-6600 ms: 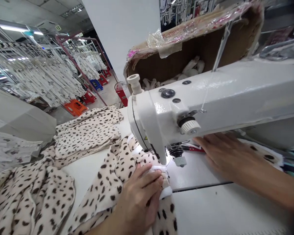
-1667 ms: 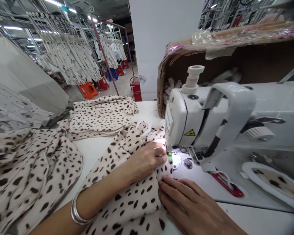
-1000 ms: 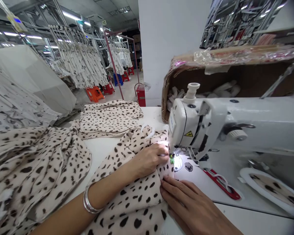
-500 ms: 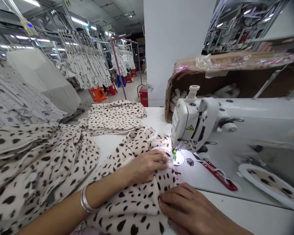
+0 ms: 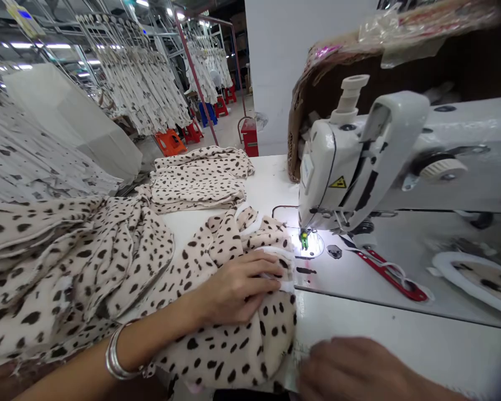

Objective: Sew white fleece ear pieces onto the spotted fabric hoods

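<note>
Cream fabric with dark spots (image 5: 229, 351) lies bunched on the sewing table, its right edge just left of the needle area. My left hand (image 5: 237, 284) rests on it with curled fingers, gripping the cloth beside a white strip (image 5: 278, 253). At the table's front, my right hand (image 5: 346, 367) is smeared by motion, just right of the fabric's lower edge; its fingers cannot be made out. The white sewing machine (image 5: 329, 167) stands to the right, its green-marked presser foot (image 5: 304, 239) lit and apart from the cloth.
More spotted fabric is heaped at left (image 5: 79, 267), with a folded pile (image 5: 200, 178) behind. Red-handled snips (image 5: 394, 275) and a white-rimmed spotted piece (image 5: 480, 281) lie right of the needle. A cardboard box (image 5: 296, 122) stands behind the machine. Garments hang on racks (image 5: 142, 83) beyond.
My right hand has come off the fabric and moved down toward the table's front edge. The fabric's edge now sits clear of the presser foot. The camera view has tilted downward.
</note>
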`<state>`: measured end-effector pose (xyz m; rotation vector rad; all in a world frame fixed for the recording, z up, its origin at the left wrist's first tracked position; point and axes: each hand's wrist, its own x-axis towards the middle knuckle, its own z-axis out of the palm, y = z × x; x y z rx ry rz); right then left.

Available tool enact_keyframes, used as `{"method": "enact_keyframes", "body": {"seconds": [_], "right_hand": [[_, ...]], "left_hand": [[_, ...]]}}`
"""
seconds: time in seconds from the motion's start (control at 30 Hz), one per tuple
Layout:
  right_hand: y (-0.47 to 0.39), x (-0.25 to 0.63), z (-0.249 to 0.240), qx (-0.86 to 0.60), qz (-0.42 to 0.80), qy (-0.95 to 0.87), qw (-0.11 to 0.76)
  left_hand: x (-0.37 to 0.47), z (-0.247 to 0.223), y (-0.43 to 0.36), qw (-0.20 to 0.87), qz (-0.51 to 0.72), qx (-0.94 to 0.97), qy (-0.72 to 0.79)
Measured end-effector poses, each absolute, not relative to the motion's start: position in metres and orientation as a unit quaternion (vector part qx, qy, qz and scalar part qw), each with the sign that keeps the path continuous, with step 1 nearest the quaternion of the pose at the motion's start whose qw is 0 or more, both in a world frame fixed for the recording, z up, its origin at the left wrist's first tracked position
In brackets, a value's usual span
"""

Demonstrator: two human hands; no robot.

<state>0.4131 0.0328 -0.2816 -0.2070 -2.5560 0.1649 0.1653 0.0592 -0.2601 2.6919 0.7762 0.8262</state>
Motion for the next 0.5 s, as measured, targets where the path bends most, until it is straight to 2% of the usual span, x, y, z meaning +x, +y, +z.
{"method": "enact_keyframes", "body": {"seconds": [0.13,0.27,0.33,0.4,0.5], "right_hand": [[0.058,0.426,-0.280,-0.228,0.047,-0.911,0.340],[0.078,0.432,-0.285,-0.290,-0.008,-0.901,0.322],[0.082,0.433,-0.287,-0.294,-0.011,-0.901,0.318],[0.081,0.434,-0.287,-0.293,0.004,-0.902,0.318],[0.077,0.433,-0.284,-0.274,0.055,-0.902,0.329]], "left_hand": [[0.181,-0.249,0.034,0.042,0.234,0.921,0.310],[0.201,-0.251,0.003,0.055,0.173,0.892,0.413],[0.204,-0.257,-0.007,0.049,0.195,0.878,0.434],[0.203,-0.261,-0.012,0.089,0.256,0.848,0.455],[0.194,-0.259,-0.012,0.243,0.343,0.743,0.521]]}}
